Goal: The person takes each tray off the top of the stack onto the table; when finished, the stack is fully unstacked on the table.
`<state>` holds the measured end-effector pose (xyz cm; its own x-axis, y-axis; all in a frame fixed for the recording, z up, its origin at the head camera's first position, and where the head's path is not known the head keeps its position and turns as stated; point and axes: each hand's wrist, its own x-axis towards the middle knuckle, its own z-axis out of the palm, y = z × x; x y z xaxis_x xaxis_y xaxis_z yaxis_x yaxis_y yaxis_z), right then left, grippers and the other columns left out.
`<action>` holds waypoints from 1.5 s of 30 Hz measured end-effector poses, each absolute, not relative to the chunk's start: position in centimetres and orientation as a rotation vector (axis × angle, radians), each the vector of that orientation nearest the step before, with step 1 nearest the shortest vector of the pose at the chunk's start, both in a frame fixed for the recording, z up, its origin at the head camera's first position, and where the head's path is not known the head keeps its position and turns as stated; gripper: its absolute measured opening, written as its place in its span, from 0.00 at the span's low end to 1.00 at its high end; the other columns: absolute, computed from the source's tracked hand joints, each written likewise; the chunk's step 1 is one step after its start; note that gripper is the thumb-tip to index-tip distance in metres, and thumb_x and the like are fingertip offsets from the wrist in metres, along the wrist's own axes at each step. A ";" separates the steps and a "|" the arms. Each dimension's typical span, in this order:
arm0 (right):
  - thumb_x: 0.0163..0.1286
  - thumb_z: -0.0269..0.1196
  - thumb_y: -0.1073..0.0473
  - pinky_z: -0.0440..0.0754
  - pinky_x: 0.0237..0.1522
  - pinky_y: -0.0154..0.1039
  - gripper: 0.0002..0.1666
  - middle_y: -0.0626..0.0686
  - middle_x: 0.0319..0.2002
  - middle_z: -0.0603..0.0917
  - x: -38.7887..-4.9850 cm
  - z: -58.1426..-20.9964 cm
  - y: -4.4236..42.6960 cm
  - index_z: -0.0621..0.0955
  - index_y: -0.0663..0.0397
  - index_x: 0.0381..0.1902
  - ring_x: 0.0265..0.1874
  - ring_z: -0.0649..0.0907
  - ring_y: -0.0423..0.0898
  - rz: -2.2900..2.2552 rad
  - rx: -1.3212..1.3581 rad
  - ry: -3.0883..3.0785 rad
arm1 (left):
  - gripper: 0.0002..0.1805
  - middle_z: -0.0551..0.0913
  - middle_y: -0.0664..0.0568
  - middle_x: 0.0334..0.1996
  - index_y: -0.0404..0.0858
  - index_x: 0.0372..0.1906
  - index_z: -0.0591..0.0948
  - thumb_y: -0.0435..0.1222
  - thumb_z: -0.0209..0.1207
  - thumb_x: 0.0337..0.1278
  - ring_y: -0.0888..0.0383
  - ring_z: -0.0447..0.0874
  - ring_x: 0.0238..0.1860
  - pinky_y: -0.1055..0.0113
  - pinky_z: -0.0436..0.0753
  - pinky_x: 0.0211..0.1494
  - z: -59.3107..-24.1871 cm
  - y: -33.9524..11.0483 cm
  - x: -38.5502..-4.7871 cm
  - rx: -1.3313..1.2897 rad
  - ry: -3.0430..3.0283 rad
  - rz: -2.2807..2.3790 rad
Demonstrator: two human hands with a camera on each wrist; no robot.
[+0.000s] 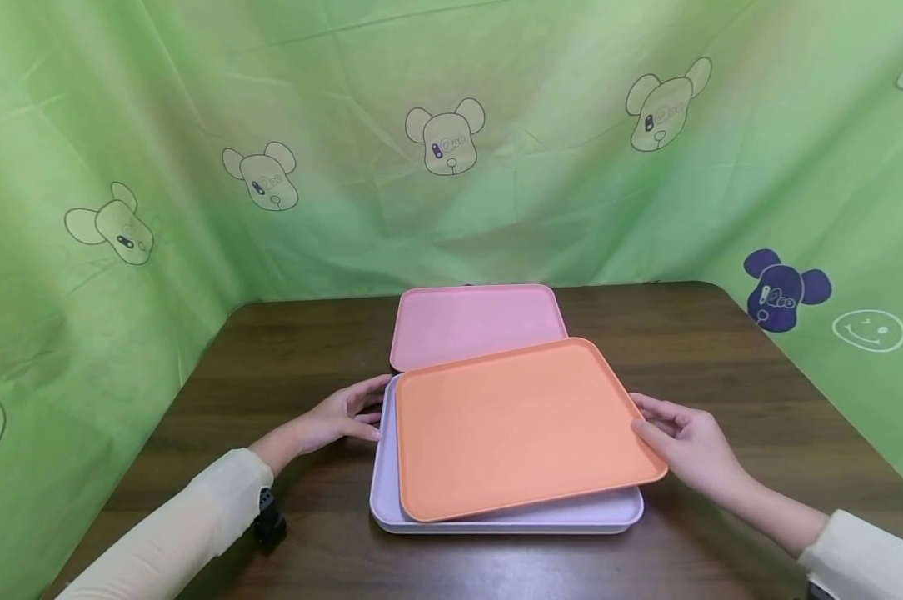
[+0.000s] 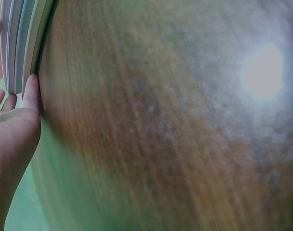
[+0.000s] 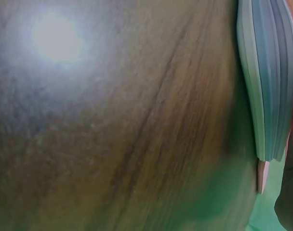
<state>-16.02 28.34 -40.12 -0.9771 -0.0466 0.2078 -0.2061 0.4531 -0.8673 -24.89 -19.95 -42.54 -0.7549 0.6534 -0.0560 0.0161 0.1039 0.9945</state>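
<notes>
An orange tray (image 1: pixel 522 429) lies askew over a lavender tray (image 1: pixel 386 487), its right side turned up and away from the stack's edge. My right hand (image 1: pixel 687 442) pinches the orange tray's right edge, thumb on top. At the stack's left side is my left hand (image 1: pixel 342 417), fingers loosely bent, the fingertips at the rims. In the left wrist view, several stacked tray edges (image 2: pixel 23 45) meet that hand's fingers. The right wrist view shows the same stack's layered edges (image 3: pixel 264 82), with my right hand (image 3: pixel 290 183) only partly in frame.
A pink tray (image 1: pixel 474 321) lies flat behind the stack, its near edge partly covered by the orange tray. Everything rests on a dark wooden table (image 1: pixel 309 517). A green cloth (image 1: pixel 541 200) with cartoon prints hangs around the back and sides.
</notes>
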 end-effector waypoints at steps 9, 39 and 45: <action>0.68 0.64 0.65 0.85 0.28 0.34 0.23 0.51 0.34 0.87 -16.8 -40.1 28.6 0.76 0.76 0.57 0.29 0.85 0.34 1.527 0.189 -2.512 | 0.52 0.52 0.34 0.74 0.28 0.75 0.49 0.28 0.69 0.50 0.38 0.51 0.72 0.53 0.64 0.69 -42.7 -20.0 -24.9 0.650 1.909 1.693; 0.67 0.61 0.70 0.82 0.30 0.26 0.22 0.34 0.31 0.85 -21.1 -38.4 30.6 0.74 0.78 0.57 0.29 0.84 0.29 1.695 0.043 -2.095 | 0.50 0.54 0.34 0.73 0.31 0.75 0.51 0.28 0.69 0.51 0.39 0.53 0.72 0.53 0.66 0.68 -42.5 -19.9 -24.7 0.613 1.962 1.646; 0.66 0.63 0.69 0.82 0.29 0.28 0.21 0.40 0.31 0.86 -23.0 -38.4 32.5 0.78 0.70 0.57 0.27 0.85 0.33 1.875 0.005 -1.901 | 0.50 0.54 0.36 0.73 0.32 0.76 0.51 0.30 0.69 0.53 0.39 0.54 0.72 0.54 0.66 0.68 -42.7 -20.0 -24.7 0.623 1.965 1.630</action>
<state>-23.00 32.49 -38.39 -0.8909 0.3162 0.3259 -0.3217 0.0673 -0.9445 -24.67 -20.00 -42.65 -0.7662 0.6359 -0.0921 0.0269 0.1750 0.9842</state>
